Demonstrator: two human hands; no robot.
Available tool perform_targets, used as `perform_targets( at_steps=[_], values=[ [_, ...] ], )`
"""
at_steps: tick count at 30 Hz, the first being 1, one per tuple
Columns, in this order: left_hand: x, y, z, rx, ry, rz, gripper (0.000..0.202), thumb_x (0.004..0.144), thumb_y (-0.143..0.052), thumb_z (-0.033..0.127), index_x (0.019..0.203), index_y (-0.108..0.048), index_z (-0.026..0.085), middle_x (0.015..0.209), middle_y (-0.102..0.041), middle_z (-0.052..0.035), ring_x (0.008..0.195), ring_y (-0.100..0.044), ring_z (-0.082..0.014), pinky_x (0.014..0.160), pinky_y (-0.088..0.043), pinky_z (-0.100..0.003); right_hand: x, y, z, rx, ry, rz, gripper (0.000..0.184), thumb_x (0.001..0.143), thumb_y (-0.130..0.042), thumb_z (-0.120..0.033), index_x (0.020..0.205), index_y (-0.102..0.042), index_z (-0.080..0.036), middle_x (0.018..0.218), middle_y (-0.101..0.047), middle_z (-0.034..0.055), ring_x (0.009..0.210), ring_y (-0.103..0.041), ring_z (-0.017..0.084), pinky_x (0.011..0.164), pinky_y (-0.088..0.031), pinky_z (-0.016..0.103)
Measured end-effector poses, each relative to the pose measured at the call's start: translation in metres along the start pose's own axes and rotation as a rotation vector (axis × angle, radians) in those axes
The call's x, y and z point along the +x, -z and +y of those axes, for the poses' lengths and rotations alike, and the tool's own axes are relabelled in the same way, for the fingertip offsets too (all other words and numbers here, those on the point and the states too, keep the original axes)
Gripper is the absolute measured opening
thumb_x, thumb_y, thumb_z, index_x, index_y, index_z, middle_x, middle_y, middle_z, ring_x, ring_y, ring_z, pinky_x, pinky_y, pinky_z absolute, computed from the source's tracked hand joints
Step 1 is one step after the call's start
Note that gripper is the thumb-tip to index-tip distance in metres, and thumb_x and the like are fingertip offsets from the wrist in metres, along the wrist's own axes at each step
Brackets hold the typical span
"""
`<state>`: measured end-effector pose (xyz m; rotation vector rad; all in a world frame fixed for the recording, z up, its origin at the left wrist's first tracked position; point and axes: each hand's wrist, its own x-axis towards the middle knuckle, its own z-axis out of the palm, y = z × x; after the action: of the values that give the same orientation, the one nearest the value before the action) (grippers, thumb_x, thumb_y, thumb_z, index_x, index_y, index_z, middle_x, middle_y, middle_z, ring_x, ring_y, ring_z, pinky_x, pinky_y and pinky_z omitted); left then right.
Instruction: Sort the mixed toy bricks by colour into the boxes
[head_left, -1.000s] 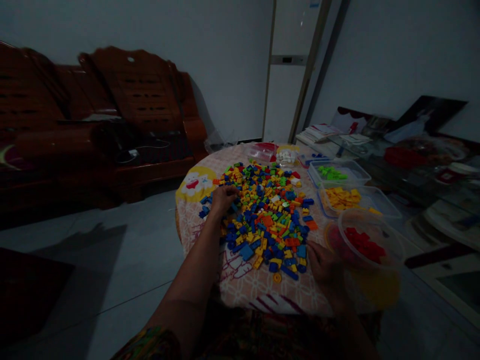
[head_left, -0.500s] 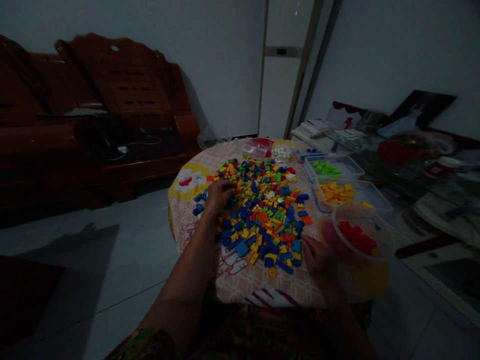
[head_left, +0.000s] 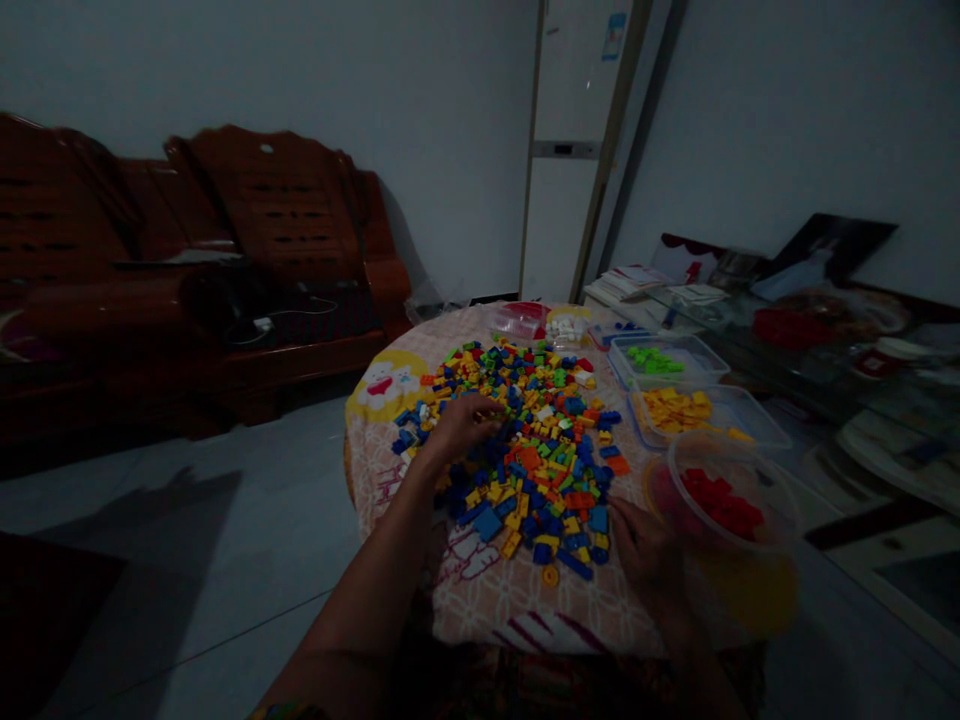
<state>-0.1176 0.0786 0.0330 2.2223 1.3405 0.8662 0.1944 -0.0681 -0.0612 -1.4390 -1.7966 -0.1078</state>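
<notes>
A spread heap of small toy building bricks (head_left: 555, 450), in blue, yellow, orange, green and other colours, lies on the round table. Over the left middle of the heap is my left hand (head_left: 466, 425), its fingers bent together and pointing right. Anything between those fingertips is too dark and small to make out. By the heap's right front edge rests my right hand (head_left: 643, 548), fingers curled and partly in shadow; what they hold, if anything, is hidden. A yellow round piece (head_left: 550, 575) lies apart in front of the heap.
Right of the heap stand clear tubs: one with green bricks (head_left: 654, 361), one with yellow bricks (head_left: 677, 410), and a round one with red bricks (head_left: 721, 503). White bricks (head_left: 567, 328) sit at the back. A wooden sofa (head_left: 285, 220) and a cluttered glass-topped cabinet (head_left: 817, 370) flank the table.
My left hand has moved to the right across the heap. My right hand stays by the heap's right front edge. The whole view has shifted, with the scene lower in the picture.
</notes>
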Motion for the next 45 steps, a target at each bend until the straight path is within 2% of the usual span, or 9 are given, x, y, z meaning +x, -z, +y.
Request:
perform_targets(
  at_steps=[3, 6, 14, 18, 24, 27, 32, 40, 45],
  values=[
    [-0.014, -0.017, 0.022, -0.05, -0.235, -0.204, 0.032, 0.082, -0.071, 0.03, 0.113, -0.074, 0.026, 0.121, -0.07, -0.008, 0.113, -0.063, -0.0232, 0.099, -0.048, -0.034, 0.0, 0.001, 0.0, 0.007, -0.01, -0.006, 0.034, 0.098, -0.047, -0.035, 0.104, -0.076, -0.017, 0.095, -0.078, 0.0126, 0.082, -0.075, 0.025, 0.075, -0.06, 0.036],
    [-0.019, -0.034, 0.029, -0.009, -0.321, -0.311, 0.034, 0.079, -0.075, 0.03, 0.113, -0.074, 0.027, 0.132, -0.064, -0.0099, 0.123, -0.057, -0.0263, 0.106, -0.044, -0.039, 0.001, 0.003, -0.002, 0.022, -0.025, -0.01, 0.034, 0.098, -0.048, -0.035, 0.105, -0.076, -0.018, 0.096, -0.078, 0.0127, 0.083, -0.075, 0.025, 0.076, -0.06, 0.036],
    [0.0, -0.034, 0.002, 0.136, -0.16, -0.169, 0.033, 0.079, -0.067, 0.015, 0.109, -0.077, 0.026, 0.123, -0.068, -0.0096, 0.116, -0.06, -0.0268, 0.106, -0.044, -0.042, 0.003, 0.005, -0.006, 0.024, -0.077, -0.05, 0.034, 0.097, -0.046, -0.032, 0.105, -0.076, -0.017, 0.1, -0.078, 0.0121, 0.087, -0.074, 0.025, 0.078, -0.059, 0.035],
    [-0.006, -0.038, 0.023, 0.088, -0.15, -0.134, 0.031, 0.08, -0.067, 0.018, 0.108, -0.076, 0.024, 0.119, -0.069, -0.0085, 0.113, -0.061, -0.0253, 0.103, -0.046, -0.038, 0.003, 0.006, -0.006, 0.013, -0.08, -0.05, 0.035, 0.096, -0.046, -0.033, 0.104, -0.075, -0.016, 0.098, -0.078, 0.0128, 0.085, -0.074, 0.025, 0.076, -0.058, 0.035],
    [-0.012, -0.077, 0.066, 0.092, -0.287, -0.298, 0.015, 0.078, -0.066, 0.018, 0.088, -0.076, 0.021, 0.09, -0.072, -0.0073, 0.093, -0.064, -0.0221, 0.091, -0.048, -0.034, 0.005, 0.007, -0.008, 0.02, -0.101, -0.062, 0.035, 0.096, -0.045, -0.033, 0.104, -0.075, -0.017, 0.098, -0.078, 0.0119, 0.086, -0.074, 0.024, 0.079, -0.058, 0.035],
    [-0.013, -0.092, 0.073, 0.148, -0.258, -0.277, 0.011, 0.075, -0.067, 0.018, 0.083, -0.074, 0.019, 0.086, -0.07, -0.0078, 0.088, -0.062, -0.023, 0.083, -0.047, -0.034, 0.005, 0.006, -0.008, 0.029, -0.104, -0.056, 0.034, 0.095, -0.045, -0.031, 0.104, -0.076, -0.018, 0.098, -0.078, 0.0115, 0.085, -0.074, 0.024, 0.079, -0.058, 0.035],
    [-0.015, -0.094, 0.073, 0.135, -0.212, -0.251, 0.013, 0.073, -0.071, 0.022, 0.085, -0.069, 0.019, 0.086, -0.068, -0.007, 0.085, -0.06, -0.0223, 0.077, -0.046, -0.032, 0.005, 0.006, -0.007, 0.039, -0.097, -0.069, 0.034, 0.095, -0.045, -0.03, 0.106, -0.075, -0.018, 0.101, -0.078, 0.0112, 0.088, -0.074, 0.024, 0.081, -0.059, 0.035],
    [-0.019, -0.1, 0.075, -0.061, -0.279, -0.264, 0.02, 0.072, -0.066, 0.012, 0.091, -0.068, 0.018, 0.097, -0.069, -0.0071, 0.094, -0.062, -0.022, 0.086, -0.047, -0.033, 0.005, 0.006, -0.008, 0.029, -0.101, -0.064, 0.035, 0.096, -0.045, -0.03, 0.105, -0.076, -0.018, 0.101, -0.078, 0.0115, 0.088, -0.074, 0.025, 0.081, -0.058, 0.036],
    [-0.016, -0.1, 0.067, -0.527, -0.027, -0.254, 0.015, 0.073, -0.072, 0.027, 0.081, -0.066, 0.016, 0.074, -0.064, -0.0014, 0.069, -0.06, -0.0146, 0.065, -0.047, -0.026, 0.005, 0.005, -0.007, 0.028, -0.094, -0.052, 0.034, 0.096, -0.045, -0.03, 0.104, -0.076, -0.017, 0.098, -0.078, 0.0115, 0.085, -0.074, 0.024, 0.08, -0.058, 0.035]
  ],
)
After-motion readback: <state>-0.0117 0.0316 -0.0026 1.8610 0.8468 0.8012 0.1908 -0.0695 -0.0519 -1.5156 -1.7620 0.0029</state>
